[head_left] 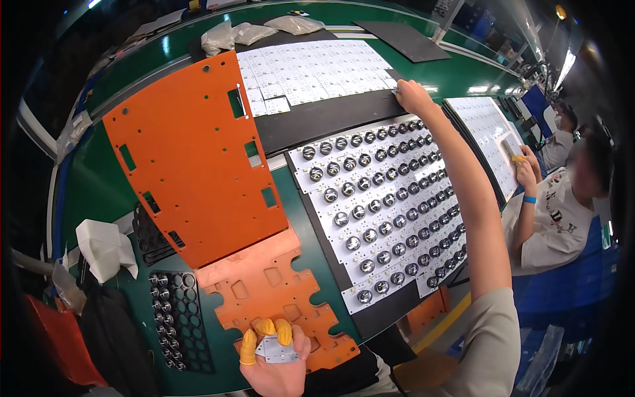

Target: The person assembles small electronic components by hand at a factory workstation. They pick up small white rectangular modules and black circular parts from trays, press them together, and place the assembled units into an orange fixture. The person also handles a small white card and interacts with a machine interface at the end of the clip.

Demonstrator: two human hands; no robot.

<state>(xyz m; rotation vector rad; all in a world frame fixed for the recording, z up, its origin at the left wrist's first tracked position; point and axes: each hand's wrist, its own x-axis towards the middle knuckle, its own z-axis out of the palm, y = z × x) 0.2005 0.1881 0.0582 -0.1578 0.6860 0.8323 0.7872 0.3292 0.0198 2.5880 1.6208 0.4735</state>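
Near the lower edge, my left hand (274,370), with yellow finger cots on several fingers, grips a small white circuit board (281,351) over the lower orange plate (307,324). My right hand (415,98) reaches far out, at the right end of a sheet of white circuit boards (311,66) lying on a black mat (317,111). Its fingers are closed in a pinch; what they hold is too small to make out. Beneath my right forearm lies a panel of white boards (364,215) bearing rows of round, shiny black domed parts.
A large orange plate (198,159) stands tilted at left. Beside it are a black tray (192,324) with shiny round parts and a white wrapped bundle (102,248). Plastic bags (248,33) sit behind. At right, another person's hands (526,169) work over a second white sheet (479,132).
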